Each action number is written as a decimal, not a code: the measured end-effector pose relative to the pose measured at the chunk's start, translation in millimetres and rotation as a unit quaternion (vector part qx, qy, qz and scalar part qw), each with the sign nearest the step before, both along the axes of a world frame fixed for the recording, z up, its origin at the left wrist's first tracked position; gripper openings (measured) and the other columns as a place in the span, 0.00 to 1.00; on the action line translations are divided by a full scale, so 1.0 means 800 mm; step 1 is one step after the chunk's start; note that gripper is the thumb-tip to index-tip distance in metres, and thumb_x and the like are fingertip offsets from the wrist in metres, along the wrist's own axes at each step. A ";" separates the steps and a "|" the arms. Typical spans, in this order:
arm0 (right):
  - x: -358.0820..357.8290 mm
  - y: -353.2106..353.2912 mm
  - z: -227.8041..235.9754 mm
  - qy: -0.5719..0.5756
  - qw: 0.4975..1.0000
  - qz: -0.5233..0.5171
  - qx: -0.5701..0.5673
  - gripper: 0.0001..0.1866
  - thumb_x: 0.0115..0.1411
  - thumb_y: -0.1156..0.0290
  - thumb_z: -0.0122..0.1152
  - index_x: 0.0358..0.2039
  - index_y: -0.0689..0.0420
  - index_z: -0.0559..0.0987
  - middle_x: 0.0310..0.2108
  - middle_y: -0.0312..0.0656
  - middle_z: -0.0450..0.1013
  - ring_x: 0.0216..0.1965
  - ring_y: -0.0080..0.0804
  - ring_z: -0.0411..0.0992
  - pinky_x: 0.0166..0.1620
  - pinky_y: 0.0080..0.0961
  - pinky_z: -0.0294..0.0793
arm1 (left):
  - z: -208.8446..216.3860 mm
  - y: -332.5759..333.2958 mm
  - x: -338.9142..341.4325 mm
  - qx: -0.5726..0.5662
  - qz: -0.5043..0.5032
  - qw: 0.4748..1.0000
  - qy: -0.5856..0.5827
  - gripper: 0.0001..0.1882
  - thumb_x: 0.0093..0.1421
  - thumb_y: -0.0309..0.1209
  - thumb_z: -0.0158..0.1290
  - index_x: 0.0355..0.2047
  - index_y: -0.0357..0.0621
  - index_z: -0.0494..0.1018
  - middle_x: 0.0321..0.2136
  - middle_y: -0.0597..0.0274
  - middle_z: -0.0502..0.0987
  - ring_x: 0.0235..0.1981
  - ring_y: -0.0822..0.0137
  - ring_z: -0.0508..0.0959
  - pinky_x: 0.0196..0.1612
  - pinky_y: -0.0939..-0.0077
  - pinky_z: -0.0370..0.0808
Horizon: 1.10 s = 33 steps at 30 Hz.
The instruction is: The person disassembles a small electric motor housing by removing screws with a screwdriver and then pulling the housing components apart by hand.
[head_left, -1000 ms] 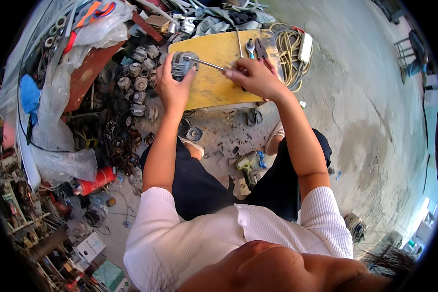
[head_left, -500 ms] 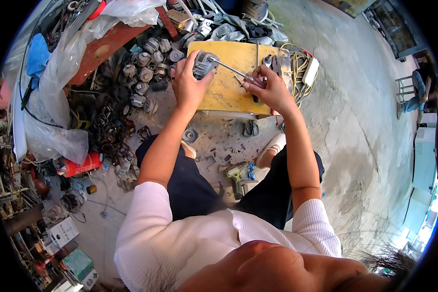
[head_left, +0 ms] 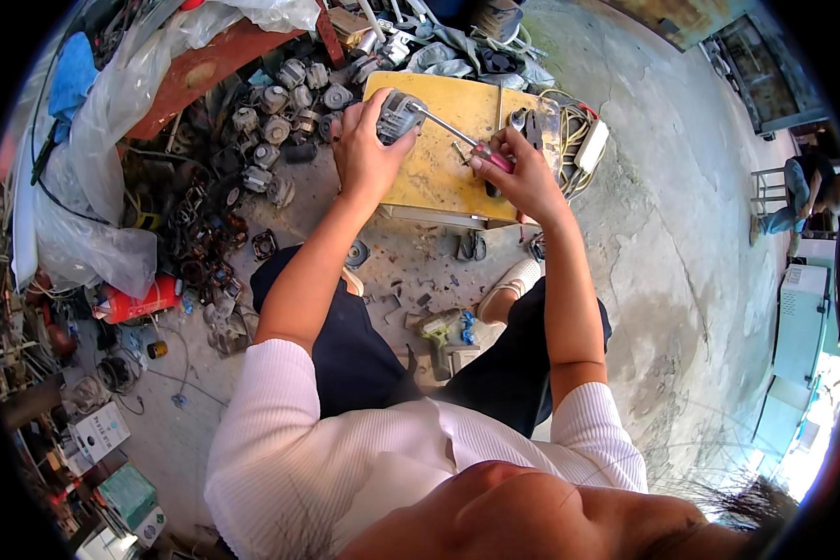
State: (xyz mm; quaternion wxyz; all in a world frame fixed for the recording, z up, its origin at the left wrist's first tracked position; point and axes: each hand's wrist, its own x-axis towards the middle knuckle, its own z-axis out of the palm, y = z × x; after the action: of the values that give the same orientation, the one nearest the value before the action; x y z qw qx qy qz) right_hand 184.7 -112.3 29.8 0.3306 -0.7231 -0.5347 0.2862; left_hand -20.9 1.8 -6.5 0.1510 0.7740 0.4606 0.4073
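Observation:
My left hand point(head_left: 369, 154) grips a small grey electric motor point(head_left: 399, 118) above the left part of a yellow bench top point(head_left: 439, 182). In my right hand point(head_left: 525, 177) is a screwdriver point(head_left: 488, 155) with a red, partly clear handle, my fingers closed round it. Its long shaft slants up and left, and the tip meets the right side of the motor. Whether it sits in a screw is too small to tell. Beyond my right hand, dark hand tools point(head_left: 532, 126) lie on the bench top. My palm hides part of the motor.
Several similar motors point(head_left: 275, 131) are heaped on the floor left of the bench. A coiled cable with a white power strip point(head_left: 591, 147) lies at its right edge. Between my feet is a green cordless drill point(head_left: 437, 338). Another person point(head_left: 803, 191) sits at the far right.
The motor has turned slightly in my left hand, and the screwdriver's handle has rolled so more red shows. The whole view has shifted a little; both hands keep their holds.

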 end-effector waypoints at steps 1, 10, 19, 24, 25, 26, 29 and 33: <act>-0.004 0.000 0.009 0.039 0.999 -0.008 -0.027 0.22 0.64 0.49 0.60 0.35 0.58 0.82 0.26 0.41 0.75 0.28 0.32 0.75 0.37 0.34 0.73 | 0.000 0.000 0.000 -0.001 0.001 1.000 0.000 0.33 0.49 0.37 0.69 0.57 0.58 0.72 0.43 0.57 0.75 0.46 0.51 0.76 0.49 0.60 0.73; 0.019 -0.003 -0.011 0.009 0.999 0.038 -0.025 0.25 0.65 0.46 0.58 0.41 0.58 0.82 0.28 0.40 0.76 0.26 0.28 0.74 0.35 0.33 0.75 | -0.001 0.000 0.002 -0.005 0.002 1.000 0.002 0.34 0.49 0.38 0.69 0.57 0.59 0.71 0.45 0.57 0.75 0.47 0.51 0.75 0.50 0.59 0.73; 0.031 0.005 -0.011 0.060 0.989 0.042 -0.127 0.29 0.59 0.45 0.65 0.46 0.60 0.79 0.32 0.40 0.77 0.32 0.28 0.76 0.35 0.26 0.74 | -0.001 0.000 0.003 0.004 0.003 1.000 -0.001 0.34 0.49 0.38 0.69 0.57 0.59 0.72 0.45 0.57 0.75 0.47 0.50 0.75 0.50 0.59 0.73; 0.003 -0.004 0.001 0.021 0.999 0.023 -0.023 0.26 0.64 0.45 0.60 0.39 0.60 0.82 0.29 0.40 0.77 0.32 0.28 0.75 0.36 0.26 0.73 | 0.002 -0.001 0.002 -0.009 0.001 1.000 0.005 0.34 0.49 0.37 0.69 0.57 0.59 0.72 0.45 0.57 0.75 0.48 0.50 0.75 0.50 0.59 0.73; 0.002 -0.003 0.004 0.049 0.998 0.016 -0.034 0.25 0.62 0.46 0.62 0.39 0.60 0.81 0.29 0.40 0.77 0.32 0.28 0.75 0.36 0.26 0.73 | 0.002 -0.001 0.001 -0.011 0.001 1.000 0.004 0.34 0.49 0.37 0.69 0.57 0.59 0.72 0.45 0.57 0.75 0.48 0.50 0.75 0.50 0.59 0.73; 0.000 -0.003 0.007 0.076 0.996 0.009 -0.044 0.25 0.61 0.46 0.63 0.40 0.60 0.80 0.28 0.40 0.77 0.31 0.28 0.75 0.36 0.26 0.73 | 0.001 -0.001 0.000 -0.014 0.003 1.000 0.004 0.33 0.49 0.37 0.69 0.57 0.59 0.72 0.45 0.57 0.75 0.48 0.50 0.75 0.50 0.59 0.73; 0.010 0.002 0.006 0.108 0.987 0.011 -0.119 0.28 0.58 0.47 0.69 0.45 0.60 0.78 0.29 0.39 0.77 0.32 0.26 0.75 0.38 0.26 0.73 | 0.001 -0.001 0.003 -0.020 0.002 1.000 0.003 0.33 0.49 0.37 0.69 0.57 0.59 0.72 0.45 0.57 0.75 0.48 0.50 0.75 0.50 0.59 0.73; 0.015 0.001 -0.013 0.047 0.995 0.031 -0.079 0.26 0.64 0.47 0.60 0.47 0.60 0.79 0.33 0.38 0.77 0.30 0.22 0.72 0.23 0.23 0.70 | 0.002 -0.001 0.002 -0.017 0.001 1.000 0.002 0.33 0.49 0.37 0.69 0.57 0.58 0.72 0.45 0.57 0.75 0.48 0.50 0.75 0.50 0.59 0.73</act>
State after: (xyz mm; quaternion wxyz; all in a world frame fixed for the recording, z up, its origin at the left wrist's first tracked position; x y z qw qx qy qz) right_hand 196.8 -111.2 19.3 0.2881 -0.7161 -0.5159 0.3715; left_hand -19.3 0.8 -5.0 0.1630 0.7716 0.4688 0.3977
